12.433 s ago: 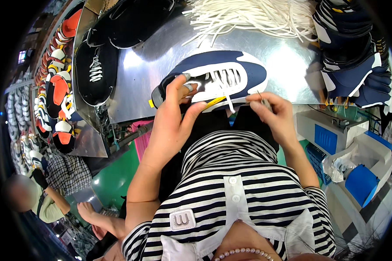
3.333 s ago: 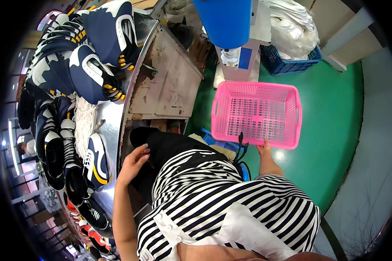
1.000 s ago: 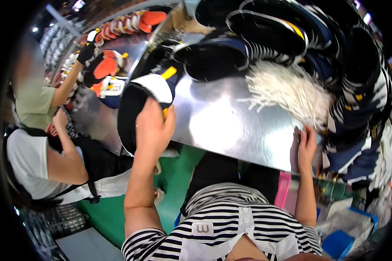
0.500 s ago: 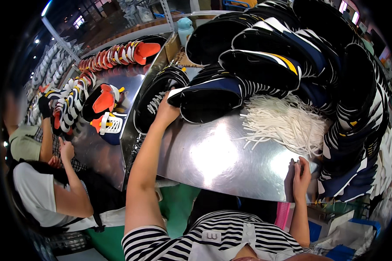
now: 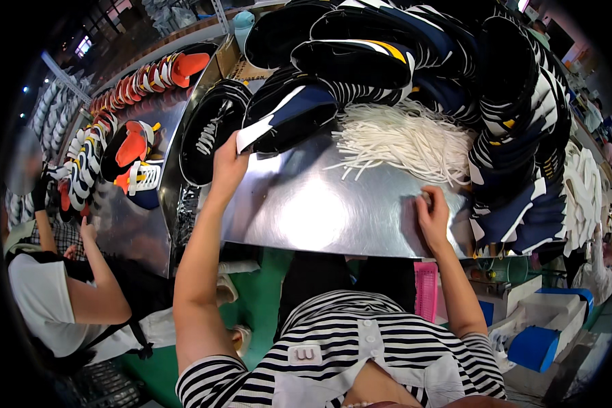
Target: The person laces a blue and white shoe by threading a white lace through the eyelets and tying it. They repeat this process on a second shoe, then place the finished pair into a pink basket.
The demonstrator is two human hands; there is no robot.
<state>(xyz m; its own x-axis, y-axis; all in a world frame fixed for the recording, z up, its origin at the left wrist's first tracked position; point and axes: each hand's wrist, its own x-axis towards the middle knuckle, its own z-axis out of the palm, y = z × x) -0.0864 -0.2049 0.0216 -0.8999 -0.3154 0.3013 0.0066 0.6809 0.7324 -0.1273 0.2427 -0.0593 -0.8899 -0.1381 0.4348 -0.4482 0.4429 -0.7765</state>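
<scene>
Head camera: the left of two fisheyes worn side by side — upright, not mirrored.
Striped shirt [image 5: 347,326]: nearest, seen from above, across the lower middle.
Metal tabletop [image 5: 381,217]: looked down on beyond the shirt, left hand [image 5: 230,168] and right hand [image 5: 433,219] above it.
Window [image 5: 83,46]: far off, upper left.
Rim: dark corners — straight edges bend.
</scene>
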